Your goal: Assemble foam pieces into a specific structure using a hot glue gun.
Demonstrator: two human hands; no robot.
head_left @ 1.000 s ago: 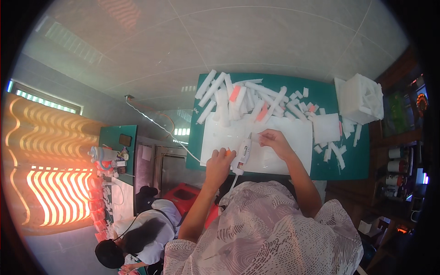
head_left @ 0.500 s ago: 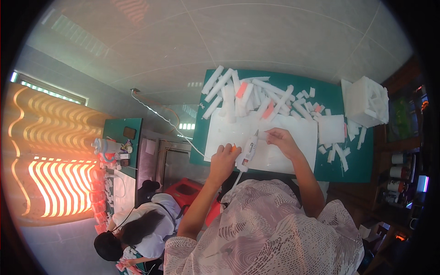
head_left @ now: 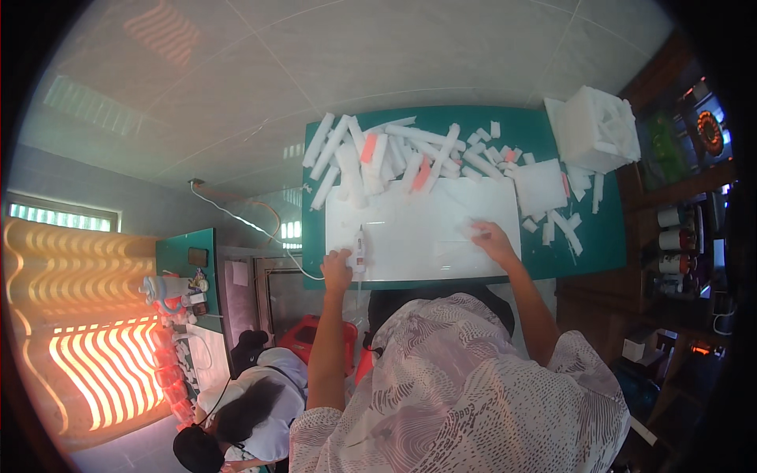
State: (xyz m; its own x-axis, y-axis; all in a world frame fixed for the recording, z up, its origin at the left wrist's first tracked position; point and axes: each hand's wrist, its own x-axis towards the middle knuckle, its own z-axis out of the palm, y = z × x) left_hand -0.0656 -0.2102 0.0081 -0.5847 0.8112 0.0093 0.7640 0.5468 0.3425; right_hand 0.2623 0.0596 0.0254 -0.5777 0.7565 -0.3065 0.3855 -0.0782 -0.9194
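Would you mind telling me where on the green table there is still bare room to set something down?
The white sheet is bare between the left hand and right hand. A bare strip of green table lies right of the scraps. The far edge is crowded with white foam strips and a foam block.

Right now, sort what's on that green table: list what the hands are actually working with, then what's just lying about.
In hand:
- glue gun, gripped by the left hand
- white sheet, with the right hand pressing on it

Lying about:
- pile of white foam strips, a few with orange patches
- white foam block at the table's far right corner
- small foam offcuts right of the sheet
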